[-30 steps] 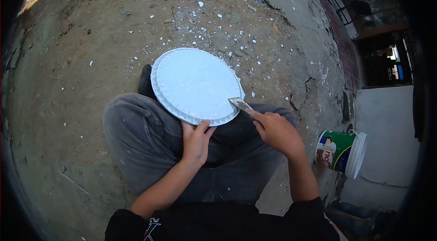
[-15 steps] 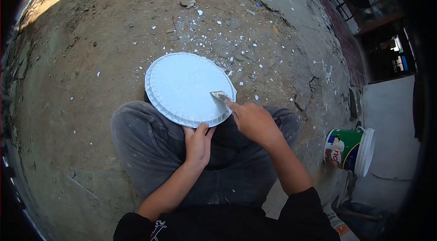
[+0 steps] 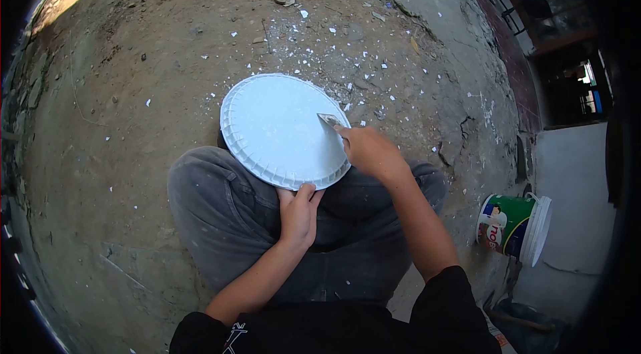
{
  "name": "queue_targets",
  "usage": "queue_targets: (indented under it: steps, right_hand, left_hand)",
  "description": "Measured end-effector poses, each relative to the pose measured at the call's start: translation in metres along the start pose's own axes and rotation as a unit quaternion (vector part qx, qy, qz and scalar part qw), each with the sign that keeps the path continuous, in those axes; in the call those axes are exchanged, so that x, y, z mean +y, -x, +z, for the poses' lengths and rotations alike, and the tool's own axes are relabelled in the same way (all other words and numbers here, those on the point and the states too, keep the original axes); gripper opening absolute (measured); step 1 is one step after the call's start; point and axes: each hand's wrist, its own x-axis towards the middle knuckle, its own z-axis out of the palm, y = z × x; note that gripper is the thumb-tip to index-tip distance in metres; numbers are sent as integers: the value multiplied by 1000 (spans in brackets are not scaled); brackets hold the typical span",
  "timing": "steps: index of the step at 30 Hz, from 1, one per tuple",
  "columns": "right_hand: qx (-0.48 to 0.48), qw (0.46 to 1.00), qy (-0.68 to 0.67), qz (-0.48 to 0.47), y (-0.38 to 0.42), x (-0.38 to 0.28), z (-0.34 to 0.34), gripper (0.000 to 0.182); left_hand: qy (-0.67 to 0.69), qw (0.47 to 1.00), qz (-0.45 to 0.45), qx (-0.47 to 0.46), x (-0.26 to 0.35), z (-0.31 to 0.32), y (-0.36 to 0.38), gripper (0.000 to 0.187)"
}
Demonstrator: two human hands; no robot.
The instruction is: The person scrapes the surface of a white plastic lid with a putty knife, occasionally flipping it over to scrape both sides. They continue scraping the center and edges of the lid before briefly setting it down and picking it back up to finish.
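A round white bucket lid [image 3: 280, 127] with a ribbed rim is tilted up in front of my knees. My left hand [image 3: 298, 217] grips its near edge, thumb on the rim and fingers underneath. In my right hand [image 3: 372, 152] is a putty knife [image 3: 328, 119], its thin blade against or just over the right part of the lid's face. My fingers wrap the knife's handle and hide most of it. What lies beneath the lid is mostly hidden; a dark edge shows at its left.
White flakes [image 3: 304, 14] are scattered over the dirt ground [image 3: 173, 80] beyond the lid. At right a green and white paint bucket [image 3: 511, 228] lies on its side by a pale wall [image 3: 574, 173]. A dark doorway [image 3: 577, 87] and chairs [image 3: 527, 3] stand further back.
My right hand has moved the putty knife slightly up and away across the lid. The lid is tilted a little more steeply. My left hand keeps its hold.
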Motion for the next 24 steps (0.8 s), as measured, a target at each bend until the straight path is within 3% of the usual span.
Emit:
queue_targets:
  steps: [8,11,13,20,24]
  right_hand:
    - [50,998,-36,22,-37,43,34,37]
    - [33,999,-13,7,-31,34,22,41]
    - [-8,1000,15,22,-16,21,9,38]
    - [-8,993,95,71,-20,4,8,27]
    - [-18,991,119,56,-25,7,3,24]
  left_hand:
    - [-11,1000,0,1,0,0,1,72]
    - [3,1000,1,10,2,4,2,72]
    - [9,1000,7,13,0,4,3,72]
    - [-21,1000,2,4,-2,0,1,71]
    - [3,1000,-23,-14,0,-5,0,83]
